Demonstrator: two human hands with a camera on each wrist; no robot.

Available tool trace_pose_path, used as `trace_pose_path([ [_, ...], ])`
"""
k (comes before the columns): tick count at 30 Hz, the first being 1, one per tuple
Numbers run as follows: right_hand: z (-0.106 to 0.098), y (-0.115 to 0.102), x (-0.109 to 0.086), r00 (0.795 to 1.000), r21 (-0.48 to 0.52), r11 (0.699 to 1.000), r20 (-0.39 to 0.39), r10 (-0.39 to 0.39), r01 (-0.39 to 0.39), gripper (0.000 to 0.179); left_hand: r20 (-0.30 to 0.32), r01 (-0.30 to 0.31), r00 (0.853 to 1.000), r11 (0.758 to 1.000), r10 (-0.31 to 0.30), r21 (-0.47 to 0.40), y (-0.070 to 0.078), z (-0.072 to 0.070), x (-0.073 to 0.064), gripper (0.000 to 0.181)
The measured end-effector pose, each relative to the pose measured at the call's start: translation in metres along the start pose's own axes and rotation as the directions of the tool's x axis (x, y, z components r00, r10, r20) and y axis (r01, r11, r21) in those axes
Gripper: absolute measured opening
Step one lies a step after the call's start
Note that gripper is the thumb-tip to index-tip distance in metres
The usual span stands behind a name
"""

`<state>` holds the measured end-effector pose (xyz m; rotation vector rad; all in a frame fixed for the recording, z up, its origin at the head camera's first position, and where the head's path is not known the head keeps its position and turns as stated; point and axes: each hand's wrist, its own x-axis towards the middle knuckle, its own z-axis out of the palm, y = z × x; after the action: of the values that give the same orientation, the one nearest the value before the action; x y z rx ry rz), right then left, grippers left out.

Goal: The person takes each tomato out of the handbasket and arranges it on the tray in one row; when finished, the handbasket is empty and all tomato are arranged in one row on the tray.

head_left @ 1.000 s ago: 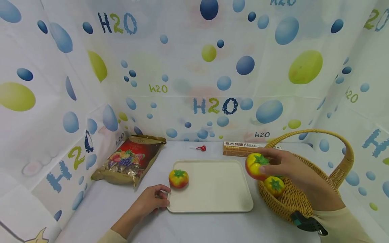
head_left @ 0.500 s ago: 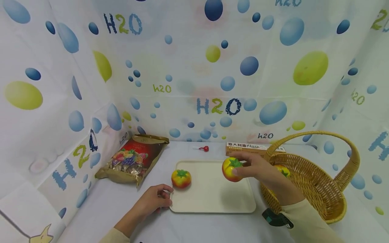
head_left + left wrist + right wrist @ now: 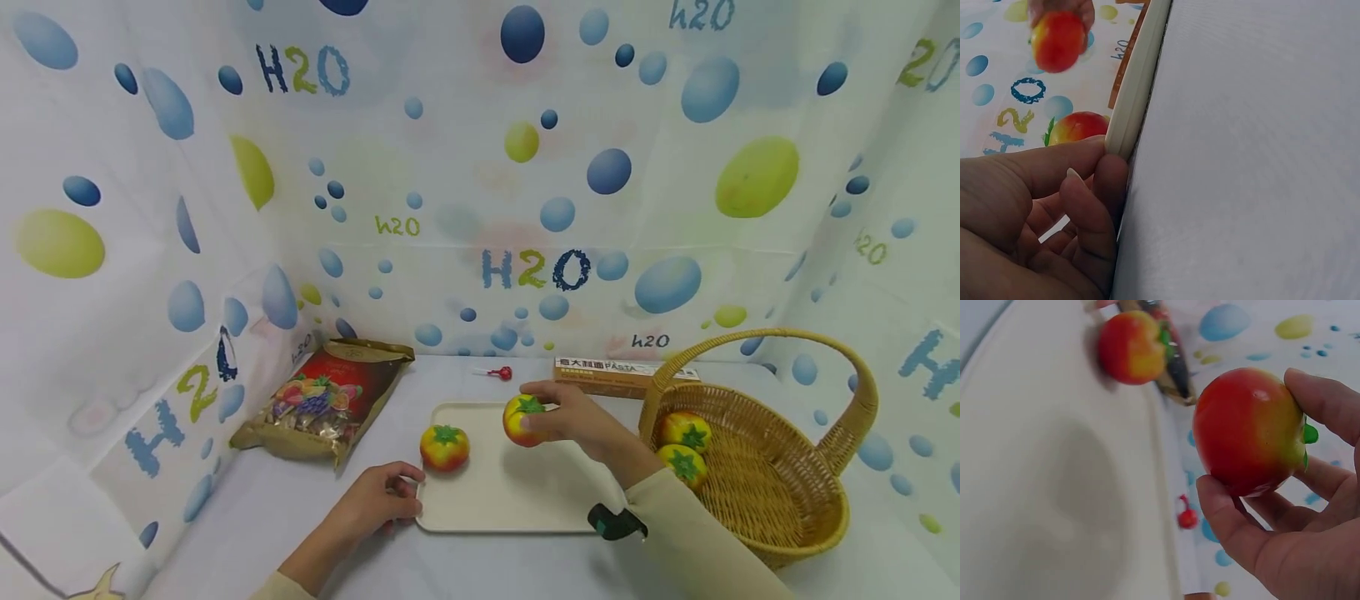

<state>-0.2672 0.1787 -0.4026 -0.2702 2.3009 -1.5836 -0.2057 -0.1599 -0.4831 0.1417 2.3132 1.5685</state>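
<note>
My right hand (image 3: pixel 576 417) holds a red-and-yellow toy persimmon (image 3: pixel 1250 431) with a green leafy top, between thumb and fingertips. The fruit hangs above the cream tray (image 3: pixel 487 508), apart from it, and casts a shadow there in the right wrist view. A second toy persimmon (image 3: pixel 445 448) sits at the tray's left side. At that same side, my left hand (image 3: pixel 378 500) pinches the tray's edge; the left wrist view shows fingertips against the rim (image 3: pixel 1138 81). Two more toy persimmons lie in the wicker basket (image 3: pixel 780 492), the upper one (image 3: pixel 686 431) partly over the lower one.
A red-and-gold candy bag (image 3: pixel 330 396) lies at the back left. Behind the tray are a red lollipop (image 3: pixel 501 372) and a pasta box (image 3: pixel 607 379). The basket's tall handle (image 3: pixel 765 333) arches up on the right, and a printed curtain surrounds the table.
My right hand has carried the toy persimmon leftward from the basket to above the tray. The two fruits left in the basket are now uncovered. My left hand stays at the tray's edge.
</note>
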Motion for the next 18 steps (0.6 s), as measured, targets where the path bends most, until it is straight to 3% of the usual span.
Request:
trace_pose_path([
  [8,0.027,0.01,0.028,0.998,-0.009,0.998,0.026,0.056,-0.055,0.063,-0.007,-0.005,1.0,1.0,0.005,-0.008,0.003,-0.004,0.0,0.042],
  [18,0.044,0.024,0.038,0.996,-0.046,0.996,0.054,0.075,-0.072,0.061,-0.004,0.002,1.0,1.0,-0.002,-0.015,-0.001,-0.002,-0.001,0.042],
])
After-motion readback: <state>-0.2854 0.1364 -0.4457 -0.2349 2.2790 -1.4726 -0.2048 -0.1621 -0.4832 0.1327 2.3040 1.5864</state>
